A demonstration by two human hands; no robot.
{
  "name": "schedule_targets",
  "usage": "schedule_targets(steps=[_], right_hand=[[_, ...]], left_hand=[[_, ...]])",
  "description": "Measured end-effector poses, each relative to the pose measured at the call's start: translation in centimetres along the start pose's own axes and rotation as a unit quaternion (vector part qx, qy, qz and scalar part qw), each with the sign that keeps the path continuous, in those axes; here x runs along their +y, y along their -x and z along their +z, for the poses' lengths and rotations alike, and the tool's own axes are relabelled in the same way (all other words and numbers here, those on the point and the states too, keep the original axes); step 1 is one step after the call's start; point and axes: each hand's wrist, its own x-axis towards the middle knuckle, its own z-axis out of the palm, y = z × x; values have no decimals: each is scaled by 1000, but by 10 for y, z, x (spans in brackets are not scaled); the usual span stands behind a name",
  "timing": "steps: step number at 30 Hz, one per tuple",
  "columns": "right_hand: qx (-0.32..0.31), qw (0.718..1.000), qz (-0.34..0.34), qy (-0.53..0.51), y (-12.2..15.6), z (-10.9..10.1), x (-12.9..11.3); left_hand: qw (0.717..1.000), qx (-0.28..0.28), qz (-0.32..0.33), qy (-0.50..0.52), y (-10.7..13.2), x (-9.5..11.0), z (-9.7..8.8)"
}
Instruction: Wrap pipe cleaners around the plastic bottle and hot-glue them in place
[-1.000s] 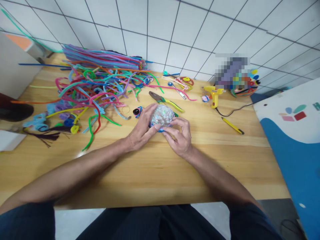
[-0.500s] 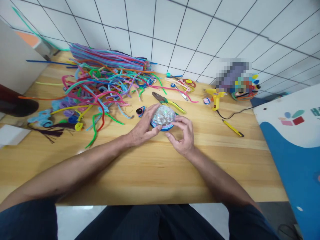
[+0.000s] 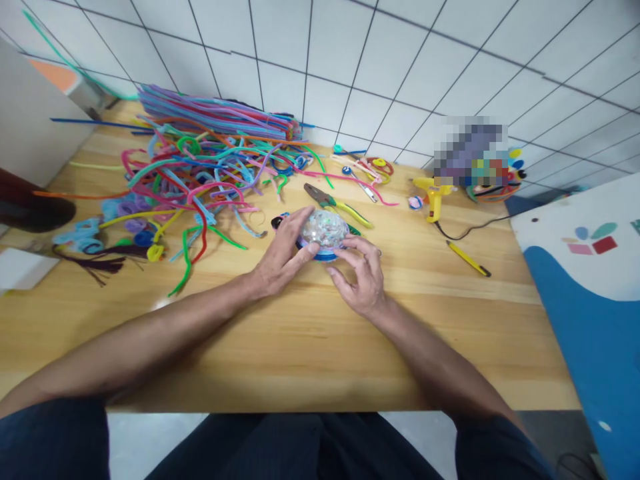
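Note:
A round, shiny, clear-silvery dome (image 3: 325,228) with a blue and purple fuzzy rim sits low over the table between my two hands. My left hand (image 3: 285,257) cups its left side, fingers along the far edge and thumb at the near rim. Against the right side press the fingertips of my right hand (image 3: 361,270), its thumb held apart in front of the rim. The dome's underside is hidden. Just behind it lie pliers (image 3: 345,205) with yellow-green handles. A small black-and-blue piece (image 3: 277,221) shows beside my left fingers.
Tangled pipe cleaners (image 3: 200,173) cover the back left, before a stacked bundle (image 3: 215,120). To the right are a yellow glue gun (image 3: 433,200) with its cord and a yellow utility knife (image 3: 469,259). A tiled wall (image 3: 280,47) rises behind.
The dome has shifted slightly left and tilted a little, showing more of its blue rim in front. Both hands moved with it and keep their hold.

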Motion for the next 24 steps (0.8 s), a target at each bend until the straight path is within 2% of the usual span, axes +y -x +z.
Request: schedule_targets(steps=[9,24], right_hand=[[6,1000,8,26,0,4,1],[5,999,10,37,2,6,-1]], left_hand=[[999,-48,-2,20,0,-3,1],[999,-35,17,29,-2,-3,3]])
